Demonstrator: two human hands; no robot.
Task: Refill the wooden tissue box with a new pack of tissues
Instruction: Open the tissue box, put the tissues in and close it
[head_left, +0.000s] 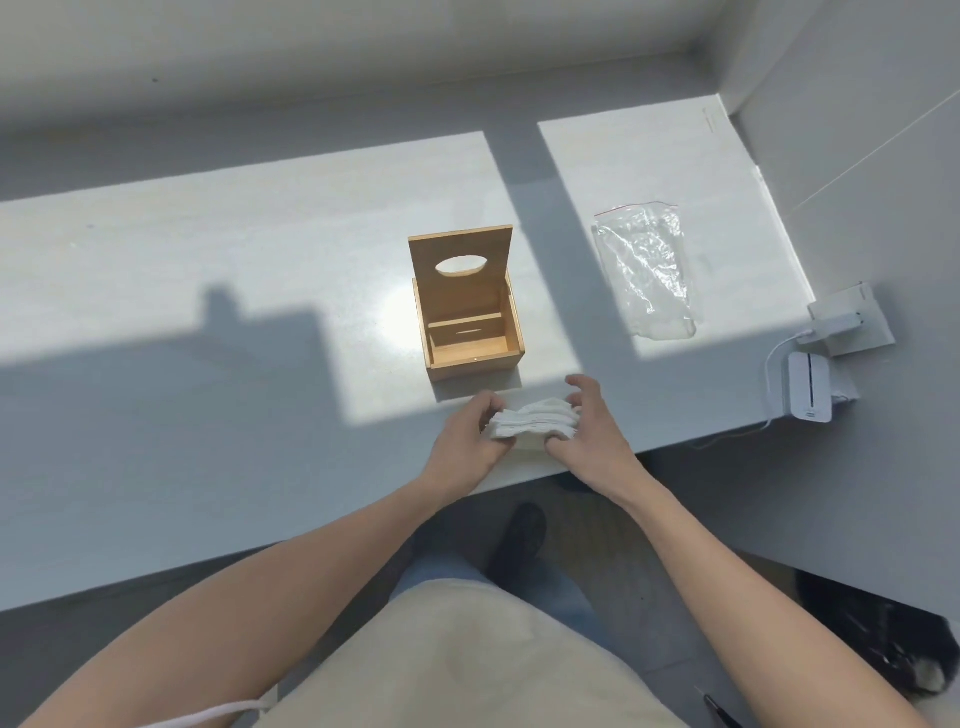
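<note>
The wooden tissue box (511, 332) stands on the white counter (260, 249), its lid with an oval slot (461, 265) swung upright at the back. The inside holds only a wooden plate. Just in front of the box, near the counter's front edge, a white stack of tissues (530, 422) is held between both hands. My left hand (470, 439) grips its left end and my right hand (587, 431) grips its right end. The stack bows slightly in the middle.
An empty clear plastic bag (647, 267) with a red seal strip lies to the right of the box. At the far right, a white wall socket with a plug (844, 322) and a white device (808, 387) with a cable sit by the counter corner.
</note>
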